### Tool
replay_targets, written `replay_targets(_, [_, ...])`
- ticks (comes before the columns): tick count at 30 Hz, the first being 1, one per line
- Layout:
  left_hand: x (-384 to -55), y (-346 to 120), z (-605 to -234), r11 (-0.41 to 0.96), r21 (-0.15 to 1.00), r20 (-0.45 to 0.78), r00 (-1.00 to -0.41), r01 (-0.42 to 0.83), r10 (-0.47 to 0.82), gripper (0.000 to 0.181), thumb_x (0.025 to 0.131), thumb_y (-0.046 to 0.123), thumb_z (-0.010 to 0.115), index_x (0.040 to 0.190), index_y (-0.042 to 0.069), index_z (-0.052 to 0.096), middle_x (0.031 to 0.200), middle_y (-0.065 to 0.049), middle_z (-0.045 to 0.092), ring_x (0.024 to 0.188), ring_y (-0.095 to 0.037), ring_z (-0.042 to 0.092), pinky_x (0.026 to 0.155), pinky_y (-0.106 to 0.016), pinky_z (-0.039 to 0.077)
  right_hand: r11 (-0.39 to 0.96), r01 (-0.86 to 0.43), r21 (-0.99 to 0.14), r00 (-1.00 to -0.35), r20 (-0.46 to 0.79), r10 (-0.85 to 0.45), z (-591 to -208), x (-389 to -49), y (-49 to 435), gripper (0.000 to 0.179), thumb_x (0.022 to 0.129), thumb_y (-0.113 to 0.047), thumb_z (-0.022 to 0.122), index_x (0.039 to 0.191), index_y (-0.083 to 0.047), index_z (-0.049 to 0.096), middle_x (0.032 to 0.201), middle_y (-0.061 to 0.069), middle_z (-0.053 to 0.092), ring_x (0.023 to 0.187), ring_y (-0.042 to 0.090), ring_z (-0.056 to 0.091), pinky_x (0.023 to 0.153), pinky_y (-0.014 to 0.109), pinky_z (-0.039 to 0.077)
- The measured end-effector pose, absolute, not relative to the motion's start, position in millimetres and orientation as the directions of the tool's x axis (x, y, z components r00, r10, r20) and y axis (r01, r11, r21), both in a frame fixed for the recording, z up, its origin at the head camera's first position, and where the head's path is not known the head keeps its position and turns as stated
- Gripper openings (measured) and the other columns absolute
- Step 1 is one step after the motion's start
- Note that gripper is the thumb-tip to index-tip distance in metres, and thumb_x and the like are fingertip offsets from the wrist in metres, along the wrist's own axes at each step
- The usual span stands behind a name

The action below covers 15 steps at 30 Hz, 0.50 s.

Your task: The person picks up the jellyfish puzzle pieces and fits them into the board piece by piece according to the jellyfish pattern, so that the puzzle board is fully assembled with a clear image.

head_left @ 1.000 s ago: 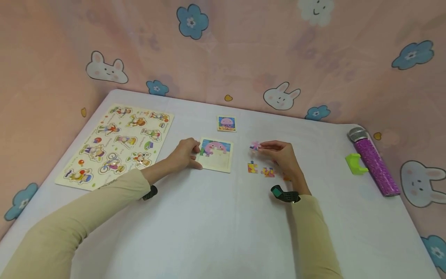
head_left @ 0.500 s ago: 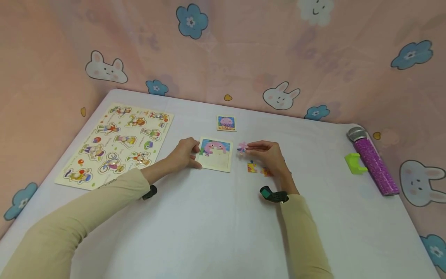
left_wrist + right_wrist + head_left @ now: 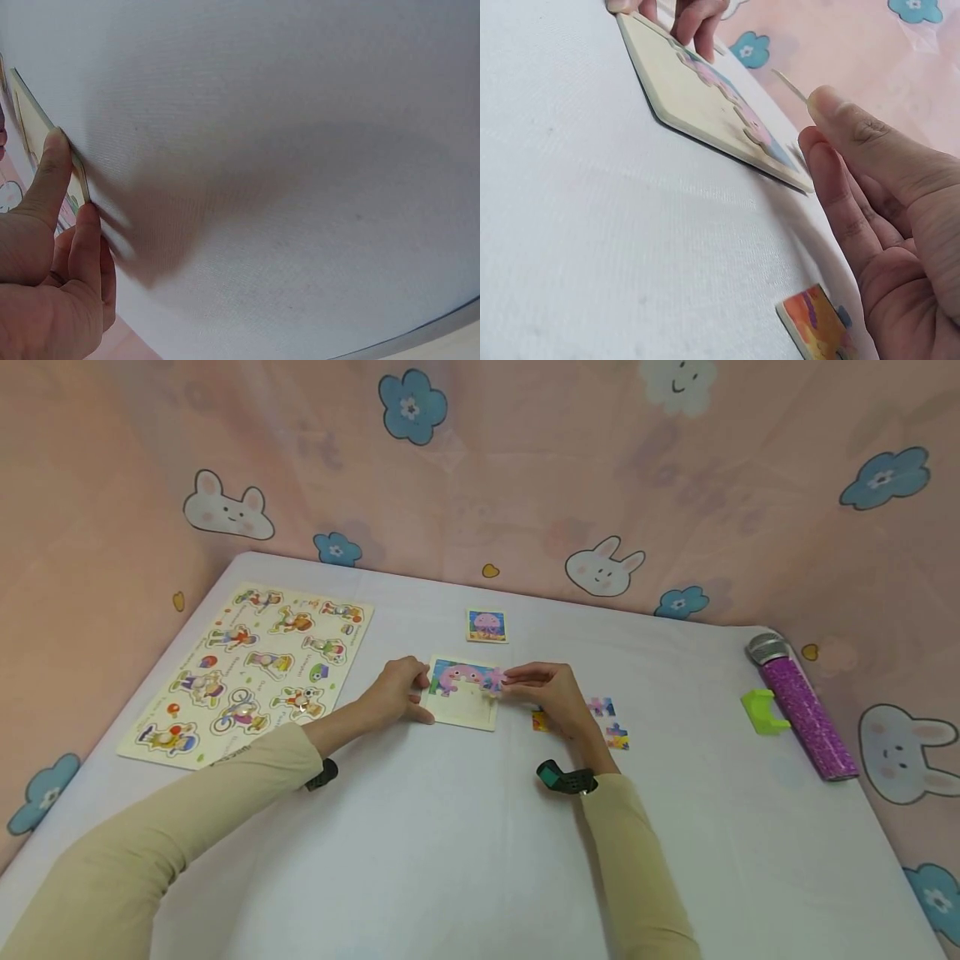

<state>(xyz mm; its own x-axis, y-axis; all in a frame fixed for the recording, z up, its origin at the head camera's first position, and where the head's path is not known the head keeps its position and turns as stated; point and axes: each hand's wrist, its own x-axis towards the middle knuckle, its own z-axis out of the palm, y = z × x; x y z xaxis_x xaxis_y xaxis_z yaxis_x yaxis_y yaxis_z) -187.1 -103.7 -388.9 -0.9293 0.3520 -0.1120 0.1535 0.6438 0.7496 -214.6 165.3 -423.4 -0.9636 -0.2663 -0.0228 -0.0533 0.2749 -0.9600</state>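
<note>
A square puzzle board (image 3: 471,713) lies mid-table, its upper part filled with pieces showing a pink sea creature's head on blue; the lower part is bare wood. My left hand (image 3: 390,692) grips the board's left side, thumb at the near corner, as the left wrist view of the hand (image 3: 64,247) also shows. With thumb and fingertips, my right hand (image 3: 551,693) pinches a pink-and-blue puzzle piece (image 3: 492,681) over the board's right edge. In the right wrist view that piece (image 3: 790,85) is seen edge-on, raised above the board (image 3: 675,94).
Loose puzzle pieces (image 3: 618,737) lie right of the board, partly behind my right hand. A small picture card (image 3: 487,625) sits beyond it. At left is a large picture board (image 3: 281,643); at right, a purple glitter microphone (image 3: 813,718) beside a green plastic part (image 3: 765,712).
My right hand has moved left with the puzzle piece, from above the loose pieces to over the board's right edge. My left hand stays on the board.
</note>
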Motion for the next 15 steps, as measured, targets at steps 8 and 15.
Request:
replay_targets(8, [-187,-103,-390,0.642,0.749,-0.106,-0.929,0.161,0.356,0.052,0.065,-0.005,0.084,0.108,-0.012,0.055,0.105,-0.020,0.055,0.096,-0.027,0.051,0.083,-0.032,0.054,0.281,-0.072,-0.957,-0.955,-0.015,-0.298,-426,-218,145,0.027,0.079,-0.010,0.078,0.102,0.001,0.071,0.101,0.012,0.071,0.089,0.014,0.069,0.085,0.022,0.052])
replay_targets(15, [-187,-106,-391,0.625,0.752,-0.058,-0.924,0.208,0.378,0.049,0.065,-0.004,0.085,0.103,-0.013,0.055,0.103,-0.022,0.055,0.097,-0.029,0.052,0.081,-0.031,0.055,0.265,-0.089,-0.960,-0.942,-0.005,-0.335,-428,-219,133,0.025,0.081,-0.005,0.075,0.104,0.005,0.069,0.096,0.013,0.072,0.084,0.013,0.069,0.082,0.021,0.053])
